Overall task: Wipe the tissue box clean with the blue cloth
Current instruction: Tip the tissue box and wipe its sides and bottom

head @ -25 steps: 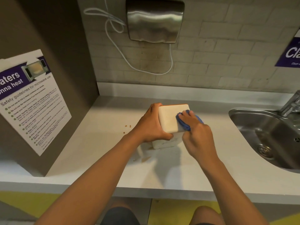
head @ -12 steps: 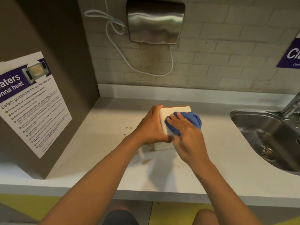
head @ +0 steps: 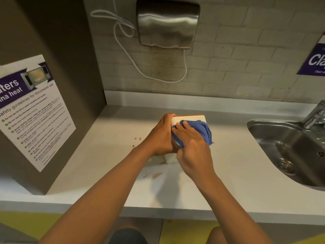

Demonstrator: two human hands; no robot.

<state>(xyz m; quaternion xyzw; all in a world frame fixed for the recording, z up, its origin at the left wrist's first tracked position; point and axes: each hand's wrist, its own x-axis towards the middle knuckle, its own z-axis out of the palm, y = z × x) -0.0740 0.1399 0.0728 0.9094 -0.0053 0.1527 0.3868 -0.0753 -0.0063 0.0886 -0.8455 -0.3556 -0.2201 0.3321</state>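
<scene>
A cream-white tissue box (head: 191, 118) stands tilted on the white counter (head: 109, 155), mid-frame. My left hand (head: 161, 136) grips its left side, fingers curled over the top edge. My right hand (head: 191, 147) presses a crumpled blue cloth (head: 202, 131) flat against the box's near face. The cloth covers most of that face and hangs past the box's right edge. Only the box's upper strip and a low corner show.
A steel sink (head: 288, 148) with a tap (head: 316, 113) lies to the right. Crumbs (head: 138, 138) and a brown smear (head: 156, 175) mark the counter near the box. A grey panel with a microwave safety poster (head: 29, 110) stands left. A steel hand dryer (head: 167, 23) hangs on the tiled wall.
My right hand has slid the blue cloth leftward across the box's near face, from its right edge to cover most of it. My left hand kept its grip.
</scene>
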